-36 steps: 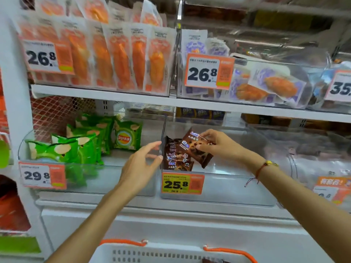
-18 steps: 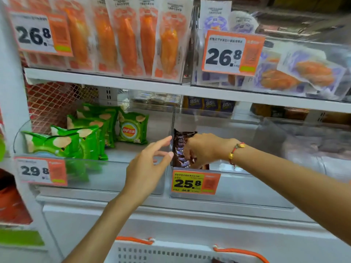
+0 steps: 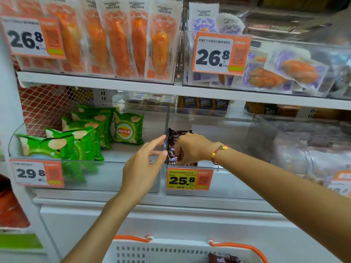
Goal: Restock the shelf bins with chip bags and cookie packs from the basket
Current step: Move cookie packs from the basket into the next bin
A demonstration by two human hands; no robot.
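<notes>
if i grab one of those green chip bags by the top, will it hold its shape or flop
The green chip bags look puffed with air, so one would probably keep its pillow shape and feel light for its size. The film looks glossy, so it may slip in a loose pinch. Squeezing hard would likely crush the chips.

orange snack packs [image 3: 115, 40] above; price tags [image 3: 220, 53] on shelf edges

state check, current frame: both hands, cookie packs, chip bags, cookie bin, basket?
Right hand: inside the cookie bin, gripping the cookie packs.
Left hand: open, empty, at the bin divider.
Cookie packs: standing at the bin's front left.
Chip bags: in the left bin.
Cookie bin: mostly unfilled.
Basket: at least one brown pack left.
</notes>
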